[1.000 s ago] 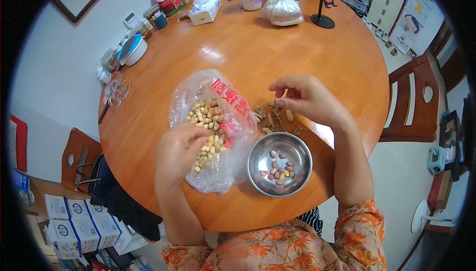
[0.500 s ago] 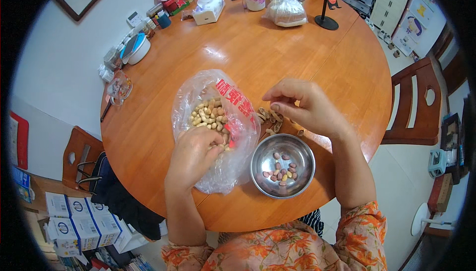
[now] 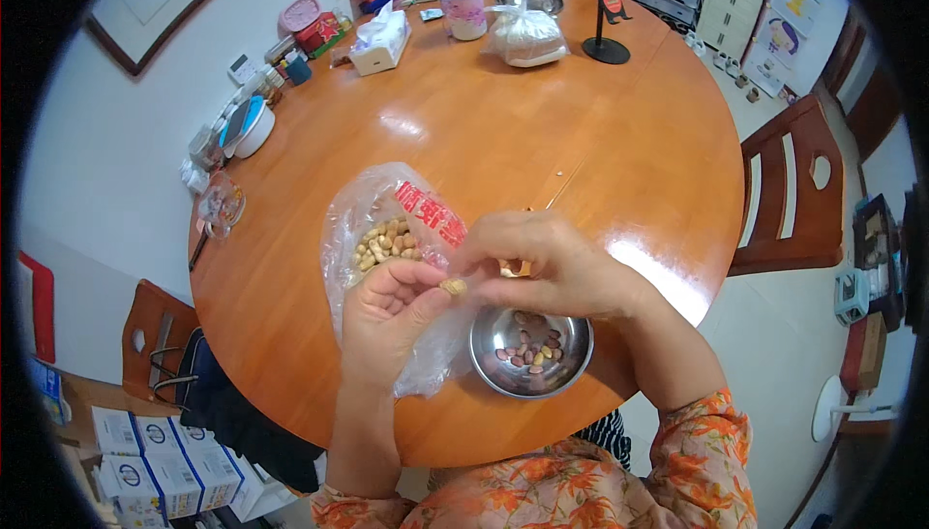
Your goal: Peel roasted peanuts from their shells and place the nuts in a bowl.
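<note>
Between the thumb and fingers of my left hand [image 3: 382,311] is a peanut in its shell [image 3: 453,286], held above the plastic bag. My right hand [image 3: 556,263] reaches in from the right, its curled fingertips beside that peanut; they are smeared, so whether they grip it is unclear. Unshelled peanuts [image 3: 385,243] fill part of the clear plastic bag [image 3: 353,202] with red print, beyond my left hand. Below my right hand stands a steel bowl [image 3: 531,392] holding several reddish peanut kernels [image 3: 527,353]. Empty shells [image 3: 515,268] show partly behind my right hand.
The round wooden table [image 3: 581,132] also bears a tissue box [image 3: 380,45], a purple-lidded jar [image 3: 464,11], a tied plastic bag [image 3: 525,37] and a black stand [image 3: 606,49] at the far side. Wooden chairs [image 3: 789,185] stand around it.
My left hand has lifted out of the bag with a peanut. My right hand has come left and nearer, from above the shells to beside that peanut. The whole view has shifted slightly.
</note>
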A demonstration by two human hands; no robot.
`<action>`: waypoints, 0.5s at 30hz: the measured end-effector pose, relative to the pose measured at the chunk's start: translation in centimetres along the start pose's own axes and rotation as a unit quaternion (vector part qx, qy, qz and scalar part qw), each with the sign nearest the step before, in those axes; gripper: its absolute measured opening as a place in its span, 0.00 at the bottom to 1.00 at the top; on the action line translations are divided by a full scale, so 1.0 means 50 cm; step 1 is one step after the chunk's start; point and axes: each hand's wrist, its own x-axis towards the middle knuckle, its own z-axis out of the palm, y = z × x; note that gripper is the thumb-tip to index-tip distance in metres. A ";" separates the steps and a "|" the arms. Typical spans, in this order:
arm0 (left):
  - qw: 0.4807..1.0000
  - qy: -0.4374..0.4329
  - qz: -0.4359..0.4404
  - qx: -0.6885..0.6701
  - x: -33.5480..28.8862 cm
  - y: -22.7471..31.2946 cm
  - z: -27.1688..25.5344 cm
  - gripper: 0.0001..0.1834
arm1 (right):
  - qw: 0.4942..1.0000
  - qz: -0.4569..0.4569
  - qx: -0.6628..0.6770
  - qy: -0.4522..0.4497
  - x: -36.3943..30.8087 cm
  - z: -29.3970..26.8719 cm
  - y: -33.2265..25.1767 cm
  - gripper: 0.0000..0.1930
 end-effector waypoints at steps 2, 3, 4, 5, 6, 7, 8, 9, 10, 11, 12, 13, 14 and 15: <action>1.000 -0.004 0.011 -0.026 -0.001 -0.008 0.004 0.10 | 1.000 0.004 0.013 0.004 -0.001 0.009 0.005 0.10; 1.000 -0.006 0.011 -0.026 0.001 -0.011 0.007 0.10 | 1.000 0.004 0.012 0.005 -0.003 0.009 0.007 0.10; 0.999 -0.001 0.010 -0.045 0.002 -0.013 0.009 0.11 | 1.000 -0.008 0.001 0.013 -0.003 0.008 0.009 0.10; 0.998 0.003 0.008 -0.063 0.003 -0.015 0.010 0.11 | 1.000 -0.021 -0.009 0.021 -0.004 0.008 0.011 0.09; 0.998 0.003 0.008 -0.063 0.003 -0.016 0.011 0.11 | 1.000 -0.021 -0.009 0.021 -0.004 0.009 0.013 0.09; 0.998 0.004 0.016 -0.055 0.003 -0.017 0.012 0.11 | 0.999 -0.022 0.003 0.032 -0.005 0.011 0.014 0.09; 0.999 0.004 0.024 -0.048 0.003 -0.018 0.012 0.11 | 0.999 -0.023 0.016 0.043 -0.004 0.012 0.015 0.08; 0.999 0.004 0.025 -0.048 0.003 -0.017 0.013 0.11 | 0.999 -0.024 0.016 0.043 -0.004 0.010 0.015 0.08; 0.999 0.006 0.028 -0.031 0.003 -0.017 0.015 0.11 | 0.999 -0.011 0.023 0.030 -0.005 0.007 0.014 0.09; 0.999 0.008 0.032 -0.015 0.003 -0.016 0.016 0.11 | 0.999 0.001 0.031 0.017 -0.005 0.005 0.013 0.09; 0.999 0.010 0.033 -0.014 0.002 -0.017 0.015 0.11 | 0.999 0.000 0.032 0.016 -0.003 0.007 0.012 0.09; 0.999 0.015 0.030 -0.022 0.000 -0.018 0.013 0.11 | 0.999 0.004 0.034 0.017 -0.002 0.010 0.010 0.09; 0.999 0.020 0.027 -0.030 -0.001 -0.019 0.013 0.11 | 0.999 0.008 0.036 0.018 0.000 0.013 0.008 0.10; 0.999 0.020 0.027 -0.031 0.000 -0.020 0.014 0.11 | 0.999 0.008 0.035 0.018 0.000 0.012 0.007 0.10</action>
